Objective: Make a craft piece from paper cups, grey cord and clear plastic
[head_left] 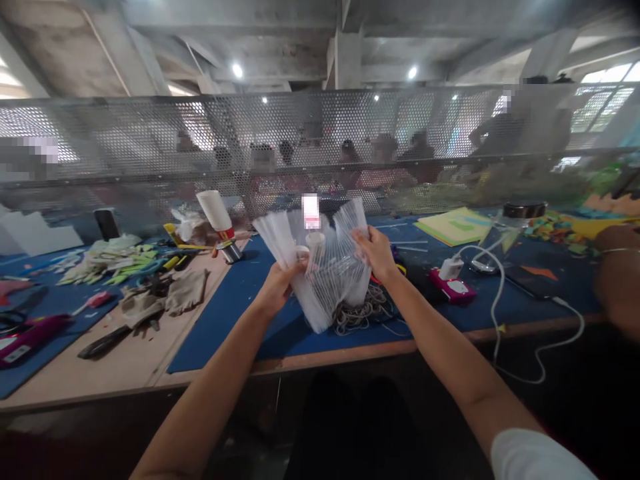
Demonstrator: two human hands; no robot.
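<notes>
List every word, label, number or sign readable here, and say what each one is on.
None can be read.
Label on the packet of clear strips held by the left hand and right hand: blurred out.
White bottle with red band: no legible print.
Pink devices: markings too small to read.

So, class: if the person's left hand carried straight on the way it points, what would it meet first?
The left hand already grips the clear plastic bundle, so it meets that first; beyond it, probably the white tube, though depth is unclear.
</notes>
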